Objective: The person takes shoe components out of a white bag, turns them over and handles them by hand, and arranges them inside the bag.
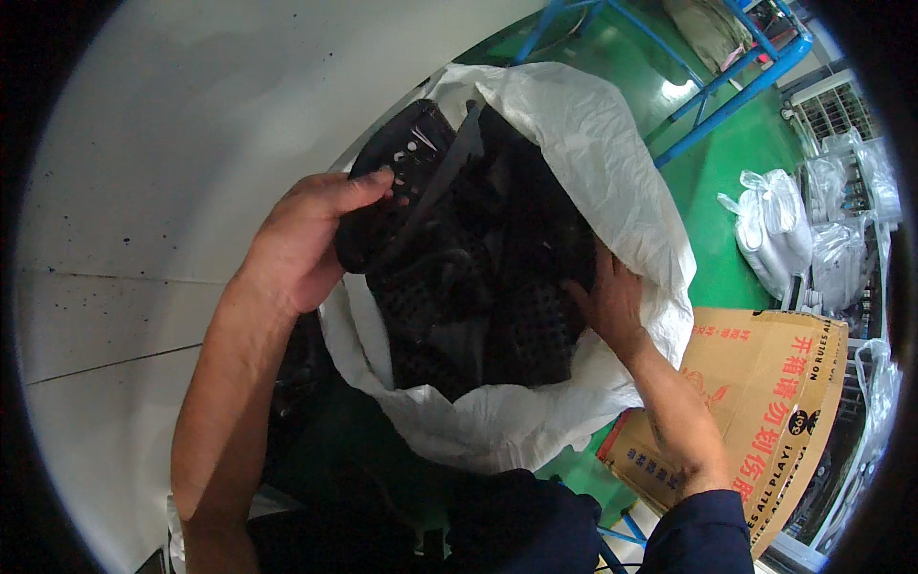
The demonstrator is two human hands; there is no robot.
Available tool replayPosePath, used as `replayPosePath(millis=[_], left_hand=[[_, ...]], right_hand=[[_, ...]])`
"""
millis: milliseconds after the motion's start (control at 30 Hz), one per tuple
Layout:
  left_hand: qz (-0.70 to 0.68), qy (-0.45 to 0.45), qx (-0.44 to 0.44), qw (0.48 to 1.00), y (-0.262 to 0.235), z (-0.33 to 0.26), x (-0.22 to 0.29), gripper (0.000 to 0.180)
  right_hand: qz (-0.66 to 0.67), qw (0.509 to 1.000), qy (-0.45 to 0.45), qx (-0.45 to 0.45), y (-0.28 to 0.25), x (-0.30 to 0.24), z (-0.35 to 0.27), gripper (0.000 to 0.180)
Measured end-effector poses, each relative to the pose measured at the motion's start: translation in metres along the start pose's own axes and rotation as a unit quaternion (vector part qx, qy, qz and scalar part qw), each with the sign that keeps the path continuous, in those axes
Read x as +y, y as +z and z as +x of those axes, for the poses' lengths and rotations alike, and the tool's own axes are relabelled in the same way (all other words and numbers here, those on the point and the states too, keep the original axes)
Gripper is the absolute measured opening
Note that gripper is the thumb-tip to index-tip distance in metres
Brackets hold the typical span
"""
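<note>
A white sack [588, 134] stands in front of me with its mouth wide, holding several black perforated pieces [440, 316]. Between the thumb and fingers of my left hand [311, 230] is a flat black perforated piece [406, 153] with a rounded outline, tilted at the sack's left rim. The fingers under it are hidden. My right hand [612, 297] reaches in at the sack's right side, thumb and fingers apart, against the black pieces and the sack's inner wall. Some of its fingertips are lost in the dark contents.
A white panel [124, 191] borders the sack on the left. An opened cardboard box [736, 402] lies right of my right forearm. Bagged white shoes [770, 230] lie beside loaded racks [846, 201]. A blue metal frame [736, 86] stands on the green floor behind.
</note>
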State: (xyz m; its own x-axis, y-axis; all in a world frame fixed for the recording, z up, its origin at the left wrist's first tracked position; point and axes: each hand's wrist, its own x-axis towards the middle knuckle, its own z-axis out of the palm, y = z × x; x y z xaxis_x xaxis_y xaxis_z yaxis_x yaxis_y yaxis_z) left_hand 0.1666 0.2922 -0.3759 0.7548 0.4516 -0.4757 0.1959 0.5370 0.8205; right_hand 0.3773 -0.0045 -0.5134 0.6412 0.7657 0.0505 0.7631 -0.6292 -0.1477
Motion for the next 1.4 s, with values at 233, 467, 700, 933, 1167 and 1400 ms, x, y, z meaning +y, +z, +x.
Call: replayPosePath(millis=[233,467,700,933,1167,1400], left_hand=[[-0.006,-0.034,0.008,0.999,0.001,-0.005,0.005,0.029],[0.003,-0.050,-0.038,0.998,0.007,-0.001,-0.004,0.036],[0.021,0.082,-0.107,0.991,-0.002,-0.021,-0.028,0.035],[-0.099,-0.041,-0.183,0.977,0.030,-0.016,-0.020,0.031],[-0.130,0.046,-0.141,0.980,0.041,-0.017,-0.016,0.029],[-0.014,0.077,0.042,0.996,-0.002,-0.013,0.023,0.031]], right_hand=[[0.160,0.976,-0.012,-0.146,-0.011,0.038,0.007,0.078],[-0.078,0.991,-0.024,-0.109,-0.011,0.043,-0.003,0.065],[0.492,0.837,0.158,-0.179,-0.157,-0.085,-0.007,0.059],[0.629,0.766,0.094,-0.094,-0.153,-0.125,-0.011,0.078],[0.441,0.897,-0.011,0.011,-0.154,-0.147,0.004,0.084],[0.231,0.969,-0.048,0.076,-0.119,-0.121,0.011,0.065]])
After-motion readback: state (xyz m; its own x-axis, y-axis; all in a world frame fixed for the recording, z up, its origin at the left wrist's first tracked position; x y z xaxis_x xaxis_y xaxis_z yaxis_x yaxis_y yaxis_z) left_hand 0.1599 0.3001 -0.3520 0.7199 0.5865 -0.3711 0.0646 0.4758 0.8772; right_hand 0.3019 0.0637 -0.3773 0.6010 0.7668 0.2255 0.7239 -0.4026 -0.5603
